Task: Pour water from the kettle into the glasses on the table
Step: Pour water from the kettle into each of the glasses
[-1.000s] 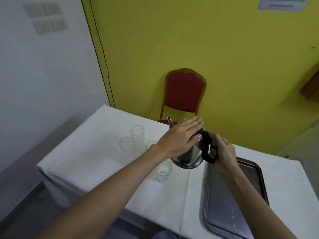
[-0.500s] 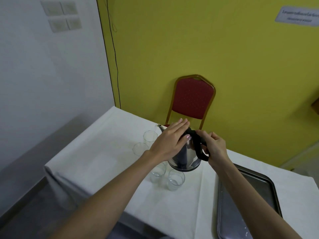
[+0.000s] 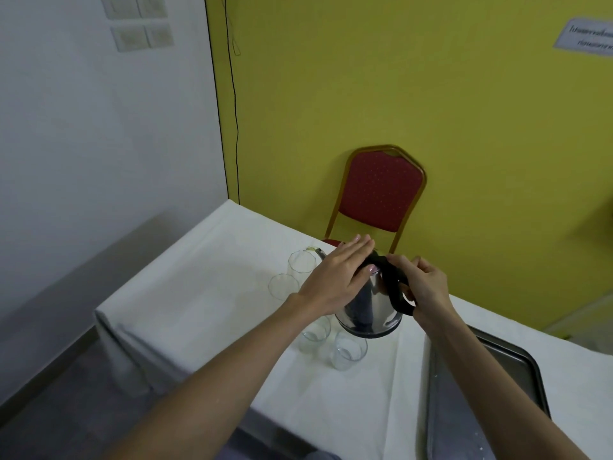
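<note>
White-clothed table [image 3: 199, 293] against yellow wall [image 3: 431, 94]. Steel kettle [image 3: 371, 307] tipped, spout over far glass [image 3: 301, 262]. Left hand [image 3: 335, 277] flat on lid, fingers pressed together. Right hand [image 3: 423, 287] curled round black handle [image 3: 394, 287]. Three more glasses close by.

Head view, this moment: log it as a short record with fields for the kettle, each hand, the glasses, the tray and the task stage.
kettle: steel kettle tilted, spout over the far glass
left hand: left hand flat on the kettle's lid
right hand: right hand, grip closed on the black handle
glasses: four: far glass, second glass, two near glasses
tray: metal tray at right on the white tablecloth
stage: pouring position; no stream discernible
</note>
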Action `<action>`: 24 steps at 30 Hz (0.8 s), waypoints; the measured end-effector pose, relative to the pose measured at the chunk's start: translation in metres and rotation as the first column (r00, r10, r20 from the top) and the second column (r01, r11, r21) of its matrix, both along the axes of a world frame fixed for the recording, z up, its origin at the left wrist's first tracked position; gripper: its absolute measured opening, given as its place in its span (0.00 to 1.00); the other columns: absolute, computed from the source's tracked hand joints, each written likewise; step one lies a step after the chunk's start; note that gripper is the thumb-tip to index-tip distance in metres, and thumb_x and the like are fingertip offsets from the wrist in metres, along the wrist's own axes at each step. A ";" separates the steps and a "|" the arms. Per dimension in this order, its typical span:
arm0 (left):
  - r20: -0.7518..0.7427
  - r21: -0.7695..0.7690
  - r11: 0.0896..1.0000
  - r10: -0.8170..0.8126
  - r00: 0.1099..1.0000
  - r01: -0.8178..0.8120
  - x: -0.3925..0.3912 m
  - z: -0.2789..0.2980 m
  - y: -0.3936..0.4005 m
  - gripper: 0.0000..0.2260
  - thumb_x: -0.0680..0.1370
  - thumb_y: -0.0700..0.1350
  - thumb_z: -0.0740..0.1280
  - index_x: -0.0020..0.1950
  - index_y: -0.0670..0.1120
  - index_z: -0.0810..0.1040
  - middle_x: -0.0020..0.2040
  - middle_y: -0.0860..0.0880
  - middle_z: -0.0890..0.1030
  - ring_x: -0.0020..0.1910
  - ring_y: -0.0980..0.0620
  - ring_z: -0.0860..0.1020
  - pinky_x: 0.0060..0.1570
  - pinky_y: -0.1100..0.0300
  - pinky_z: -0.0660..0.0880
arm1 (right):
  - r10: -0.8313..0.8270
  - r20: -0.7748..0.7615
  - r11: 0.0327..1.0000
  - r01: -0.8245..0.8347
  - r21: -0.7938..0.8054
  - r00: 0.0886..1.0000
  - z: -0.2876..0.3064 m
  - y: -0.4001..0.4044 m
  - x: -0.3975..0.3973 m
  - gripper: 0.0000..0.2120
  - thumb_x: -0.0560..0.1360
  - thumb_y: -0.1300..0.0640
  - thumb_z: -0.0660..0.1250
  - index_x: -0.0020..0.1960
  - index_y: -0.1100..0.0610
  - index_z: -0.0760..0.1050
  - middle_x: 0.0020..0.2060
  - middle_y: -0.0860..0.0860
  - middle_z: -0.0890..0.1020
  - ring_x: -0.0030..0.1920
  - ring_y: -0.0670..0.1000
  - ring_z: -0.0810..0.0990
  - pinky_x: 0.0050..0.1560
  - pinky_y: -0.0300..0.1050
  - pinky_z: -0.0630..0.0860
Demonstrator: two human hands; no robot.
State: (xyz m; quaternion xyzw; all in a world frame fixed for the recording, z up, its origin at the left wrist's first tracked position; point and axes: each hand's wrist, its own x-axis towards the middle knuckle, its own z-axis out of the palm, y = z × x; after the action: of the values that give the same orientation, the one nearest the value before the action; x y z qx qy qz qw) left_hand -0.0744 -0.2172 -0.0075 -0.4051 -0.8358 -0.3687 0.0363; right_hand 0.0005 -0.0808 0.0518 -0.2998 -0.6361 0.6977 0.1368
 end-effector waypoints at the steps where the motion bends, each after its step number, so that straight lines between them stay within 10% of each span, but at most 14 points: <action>1: -0.001 -0.004 1.000 -0.001 1.000 0.001 0.000 0.000 0.000 0.24 0.84 0.51 0.54 0.77 0.44 0.57 0.78 0.48 0.59 0.78 0.55 0.52 0.76 0.57 0.50 | -0.005 0.005 1.000 0.005 0.004 1.000 0.001 0.000 0.000 0.20 0.75 0.66 0.72 0.34 0.58 0.64 0.30 0.59 0.76 0.14 0.46 0.73 0.16 0.31 0.65; 24: 0.065 -0.051 0.998 0.034 0.997 -0.031 0.011 -0.001 0.001 0.24 0.84 0.52 0.53 0.78 0.46 0.55 0.79 0.51 0.57 0.77 0.57 0.51 0.71 0.65 0.47 | 0.020 0.064 0.994 -0.026 0.104 0.998 -0.004 0.008 0.002 0.17 0.74 0.64 0.75 0.35 0.60 0.67 0.27 0.58 0.72 0.15 0.45 0.70 0.17 0.36 0.70</action>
State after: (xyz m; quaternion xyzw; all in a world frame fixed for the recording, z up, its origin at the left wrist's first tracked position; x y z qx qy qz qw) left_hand -0.0631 -0.2166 -0.0086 -0.3799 -0.8520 -0.3602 0.0047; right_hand 0.0025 -0.0730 0.0482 -0.3067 -0.6790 0.6553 0.1243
